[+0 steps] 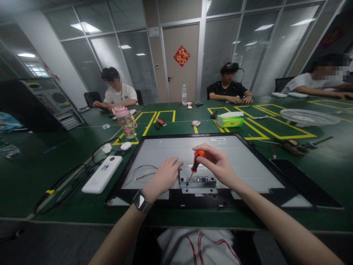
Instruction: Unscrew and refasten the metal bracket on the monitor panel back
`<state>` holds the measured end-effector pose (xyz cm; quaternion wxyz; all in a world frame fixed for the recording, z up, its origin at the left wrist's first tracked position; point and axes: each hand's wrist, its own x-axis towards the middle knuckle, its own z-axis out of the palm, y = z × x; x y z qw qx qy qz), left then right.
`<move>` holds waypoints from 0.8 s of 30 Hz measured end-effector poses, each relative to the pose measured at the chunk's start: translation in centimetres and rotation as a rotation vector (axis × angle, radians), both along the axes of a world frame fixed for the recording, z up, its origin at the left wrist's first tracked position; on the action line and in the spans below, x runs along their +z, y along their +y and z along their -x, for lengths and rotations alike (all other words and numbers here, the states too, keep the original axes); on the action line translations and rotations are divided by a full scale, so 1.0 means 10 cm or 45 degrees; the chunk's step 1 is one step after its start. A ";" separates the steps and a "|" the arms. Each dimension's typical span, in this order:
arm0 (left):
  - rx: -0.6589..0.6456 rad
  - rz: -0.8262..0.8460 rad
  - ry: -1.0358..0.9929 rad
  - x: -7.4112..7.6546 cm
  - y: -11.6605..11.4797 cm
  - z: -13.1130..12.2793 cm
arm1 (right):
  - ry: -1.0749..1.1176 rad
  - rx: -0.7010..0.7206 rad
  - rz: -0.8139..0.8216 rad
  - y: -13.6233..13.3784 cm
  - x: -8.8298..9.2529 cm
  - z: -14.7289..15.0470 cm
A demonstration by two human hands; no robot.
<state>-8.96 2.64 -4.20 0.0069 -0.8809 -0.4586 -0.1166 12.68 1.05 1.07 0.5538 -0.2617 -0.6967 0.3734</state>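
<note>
A flat display panel (pixel 171 147) with a grey back and black frame lies face down on the table. On its near middle sits a metal bracket (pixel 184 173) with a row of connectors. My right hand (pixel 220 165) is closed round the orange and black handle of a screwdriver (pixel 196 163), which tilts so its tip meets the bracket's near left part. My left hand (pixel 165 176), with a watch on the wrist, lies with fingers stretched out, the fingertips at the bracket's left edge. Thin wires (pixel 140 173) run across the panel on the left.
Left of the panel are a white power bank (pixel 102 175), black cables (pixel 64 180) and a pink-lidded bottle (pixel 126 121). Beyond it stands a green tissue pack (pixel 230 120). To the right lie a dark flat panel (pixel 303 182) and a white fan grille (pixel 309 116). Several people sit around.
</note>
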 end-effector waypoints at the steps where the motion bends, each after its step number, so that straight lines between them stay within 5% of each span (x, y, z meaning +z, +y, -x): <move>1: 0.000 -0.003 -0.001 0.00 0.00 0.00 | 0.007 -0.021 -0.044 -0.01 0.01 0.01; 10: 0.000 0.022 0.008 0.03 -0.01 -0.01 | 0.028 0.127 0.054 -0.03 0.01 -0.01; 24: -0.010 0.011 0.018 0.01 0.00 0.00 | 0.007 0.124 0.109 -0.01 -0.01 -0.01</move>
